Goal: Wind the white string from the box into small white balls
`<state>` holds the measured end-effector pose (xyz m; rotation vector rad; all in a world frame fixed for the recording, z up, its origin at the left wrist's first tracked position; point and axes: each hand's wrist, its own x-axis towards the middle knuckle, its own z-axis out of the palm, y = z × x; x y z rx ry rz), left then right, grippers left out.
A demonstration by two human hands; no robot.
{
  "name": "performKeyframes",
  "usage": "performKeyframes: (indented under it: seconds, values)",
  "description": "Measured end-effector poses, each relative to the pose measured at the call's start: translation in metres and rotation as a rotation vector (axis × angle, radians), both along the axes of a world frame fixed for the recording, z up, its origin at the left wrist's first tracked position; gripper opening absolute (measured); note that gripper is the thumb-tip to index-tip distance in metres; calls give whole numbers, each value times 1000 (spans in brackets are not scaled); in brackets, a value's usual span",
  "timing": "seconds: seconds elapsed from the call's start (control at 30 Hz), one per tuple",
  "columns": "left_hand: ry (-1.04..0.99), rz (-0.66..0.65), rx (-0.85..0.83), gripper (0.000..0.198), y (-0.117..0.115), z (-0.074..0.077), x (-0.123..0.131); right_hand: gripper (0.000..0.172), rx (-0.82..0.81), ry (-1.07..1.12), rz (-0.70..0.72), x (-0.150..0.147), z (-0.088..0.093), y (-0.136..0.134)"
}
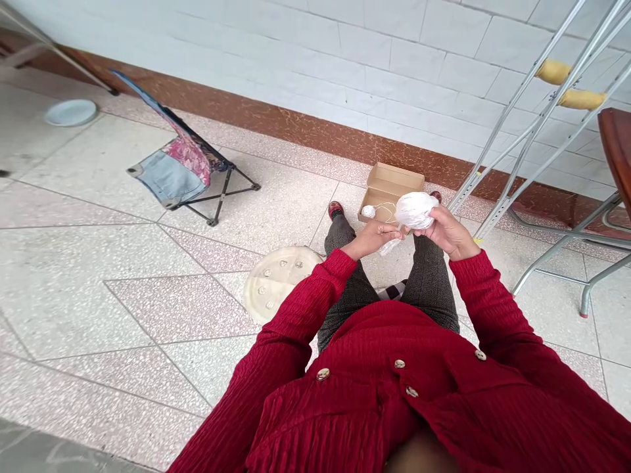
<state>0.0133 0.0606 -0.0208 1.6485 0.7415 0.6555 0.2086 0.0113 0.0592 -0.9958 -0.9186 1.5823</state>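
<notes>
My right hand is wrapped round a large white ball of yarn, held up between my knees. Close beside it, my left hand has its fingers pressed together on a white strand that runs towards the ball. Below these fingers hangs a loose white length, partly hidden by the hand. Beyond the hands an open cardboard box stands on the floor. A small white ball lies in its left part, with a thin cord curling away from it.
A folding fabric chair stands to the left, and a pale round lid-like disc with holes lies by my left leg. Metal crutches lean on the tiled wall at right, near a metal-legged chair. Far left lies a pale basin.
</notes>
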Motion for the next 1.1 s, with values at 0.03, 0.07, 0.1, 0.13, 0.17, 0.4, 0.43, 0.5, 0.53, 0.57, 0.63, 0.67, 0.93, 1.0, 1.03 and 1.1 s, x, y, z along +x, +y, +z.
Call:
performKeyframes:
  seconds: [0.03, 0.07, 0.1, 0.13, 0.17, 0.4, 0.43, 0.5, 0.53, 0.57, 0.63, 0.67, 0.93, 1.0, 1.03, 1.1]
  values:
    - [-14, -21, 13, 28, 1, -1, -1, 41, -3, -4, 12, -1, 1, -1]
    - [-28, -51, 32, 28, 2, -2, -3, 42, -7, -12, 25, -2, 2, -1]
    - [-44, -71, 57, 28, 3, -3, -5, 44, -10, -22, 33, -2, 2, -2]
    - [-55, -77, 85, 27, 4, -3, -6, 45, -11, -32, 30, -2, 2, -2]
    - [-61, -71, 112, 26, 5, -3, -7, 45, -11, -40, 19, -1, 2, -1]
    - [29, -5, 76, 25, 3, 5, -12, 45, 0, -48, -59, 1, 4, 4]
    - [55, -16, 58, 26, 3, 7, -12, 45, 15, -52, -63, 0, 5, 5]
    - [91, -32, 50, 28, 0, 10, -12, 45, 47, -74, -89, -2, 5, 7]
    - [94, -42, 53, 29, -1, 12, -11, 45, 62, -95, -114, -3, 5, 8]
    - [88, -58, 52, 30, -3, 14, -10, 44, 77, -125, -143, -3, 4, 10]
    - [62, -99, 26, 33, -7, 18, -9, 43, 113, -239, -204, -2, -1, 16]
    - [54, -125, 8, 35, -9, 21, -8, 44, 141, -335, -242, 0, -5, 20]
    - [157, -122, 158, 33, -11, 39, -18, 52, 235, -1095, -324, 10, -53, 21]
    - [185, -70, 289, 29, -5, 42, -21, 48, 162, -933, -145, 6, -65, 9]
    - [197, -47, 359, 27, -2, 42, -21, 46, 105, -799, -47, 3, -70, 2]
    - [211, -16, 470, 25, 3, 42, -21, 44, -32, -494, 117, -3, -74, -12]
